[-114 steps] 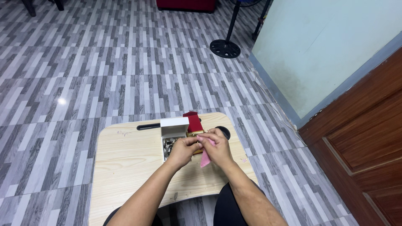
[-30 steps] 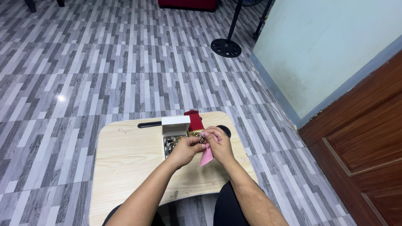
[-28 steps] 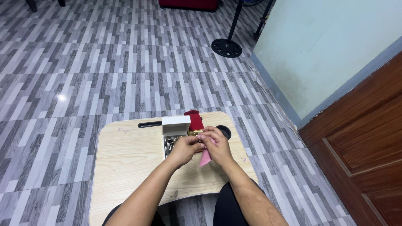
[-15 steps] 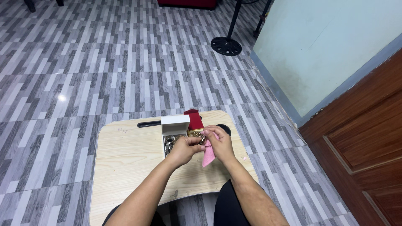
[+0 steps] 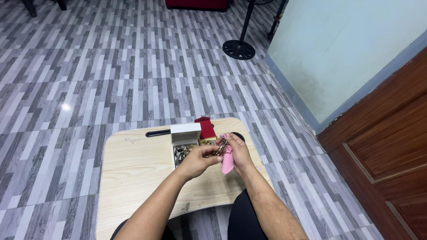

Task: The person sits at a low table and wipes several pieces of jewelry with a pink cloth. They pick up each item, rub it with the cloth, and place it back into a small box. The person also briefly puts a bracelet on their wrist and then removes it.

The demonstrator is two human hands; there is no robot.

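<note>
The left hand (image 5: 195,161) and the right hand (image 5: 238,151) pinch a shiny chain (image 5: 219,147) between them, above the small wooden table (image 5: 133,178). The right hand also grips a pink cloth (image 5: 227,162). Just behind sits a little white box (image 5: 185,133).

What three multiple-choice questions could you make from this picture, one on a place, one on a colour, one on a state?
1. Where is the small white box?
A. on the grey plank floor
B. on the light wooden lap table
C. on a chair

2. What colour is the small cloth in the right hand?
A. pink
B. green
C. black

3. How is the left hand?
A. flat on the table
B. pinching a metal chain piece
C. out of sight

Answers: B, it sits at the table's far edge; A, pink below the fingers; B, fingertips meet on the metal.
</note>
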